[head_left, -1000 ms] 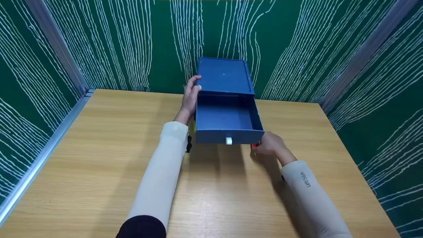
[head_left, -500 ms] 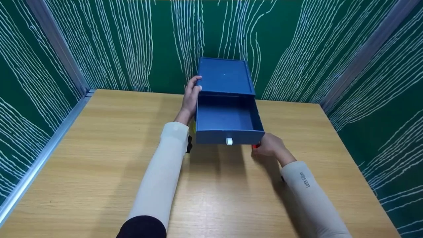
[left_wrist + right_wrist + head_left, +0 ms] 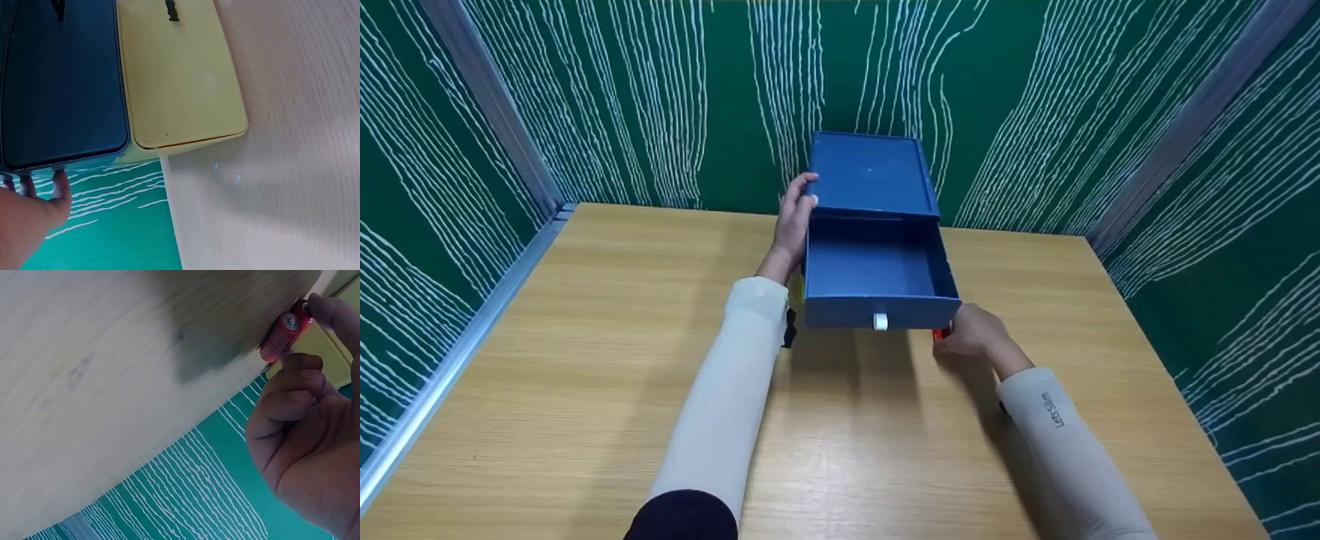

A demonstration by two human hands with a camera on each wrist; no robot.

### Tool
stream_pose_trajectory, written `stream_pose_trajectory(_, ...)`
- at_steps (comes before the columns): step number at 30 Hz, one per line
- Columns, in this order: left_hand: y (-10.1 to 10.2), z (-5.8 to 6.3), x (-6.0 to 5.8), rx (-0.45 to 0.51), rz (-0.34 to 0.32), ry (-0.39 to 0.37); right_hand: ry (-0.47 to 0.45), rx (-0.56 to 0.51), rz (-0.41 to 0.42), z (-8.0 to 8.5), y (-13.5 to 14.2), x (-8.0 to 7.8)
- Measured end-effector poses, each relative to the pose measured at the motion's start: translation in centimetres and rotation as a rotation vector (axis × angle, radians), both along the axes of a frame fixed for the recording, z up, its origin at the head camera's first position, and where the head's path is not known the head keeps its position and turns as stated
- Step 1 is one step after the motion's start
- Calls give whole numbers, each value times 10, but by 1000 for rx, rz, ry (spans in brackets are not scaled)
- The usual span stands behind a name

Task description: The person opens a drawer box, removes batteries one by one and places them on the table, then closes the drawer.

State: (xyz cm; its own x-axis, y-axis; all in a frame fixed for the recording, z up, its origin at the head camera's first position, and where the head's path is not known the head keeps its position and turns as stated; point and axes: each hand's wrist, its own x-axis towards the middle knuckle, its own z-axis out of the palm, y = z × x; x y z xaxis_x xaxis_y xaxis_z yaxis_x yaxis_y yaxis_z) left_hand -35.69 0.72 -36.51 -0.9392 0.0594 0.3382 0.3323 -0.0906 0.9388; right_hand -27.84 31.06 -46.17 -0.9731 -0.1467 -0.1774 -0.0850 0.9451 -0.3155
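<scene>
A blue drawer unit (image 3: 870, 172) stands at the back of the table, its drawer (image 3: 871, 271) pulled out toward me with a white knob (image 3: 880, 322) on the front. Nothing shows inside the drawer. My left hand (image 3: 793, 225) rests against the unit's left side, fingers extended; the left wrist view has its fingertips touching the blue unit's edge. Under the drawer's front right corner is my right hand (image 3: 976, 330). Two red batteries (image 3: 275, 340) lie side by side between its thumb and index finger, pinched there, while the other fingers curl toward the palm.
A yellow unit (image 3: 180, 84) sits directly below the blue one, mostly hidden in the head view. The wooden table (image 3: 585, 375) reaches back to a green wall (image 3: 727, 90) with white lines. Metal posts (image 3: 499, 105) mark the corners.
</scene>
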Motion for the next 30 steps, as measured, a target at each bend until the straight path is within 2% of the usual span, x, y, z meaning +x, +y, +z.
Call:
stream_pose_trajectory(6, 1, 6, 10, -6, 7, 2, -22, -11, -22, 1, -1, 1)
stream_pose_trajectory(17, -1, 6, 8, -9, -18, -43, -40, -32, -23, 3, 0, 2)
stream_pose_trajectory(23, -2, 6, 9, -13, -34, -38, -41, -10, -25, 2, 1, 2)
stream_pose_trajectory(27, -2, 7, 8, -35, -28, -26, -42, -29, -47, 4, 2, 5)
stream_pose_trajectory(30, -1, -1, -2, -48, -15, -20, -21, -65, -65, 8, 4, 8)
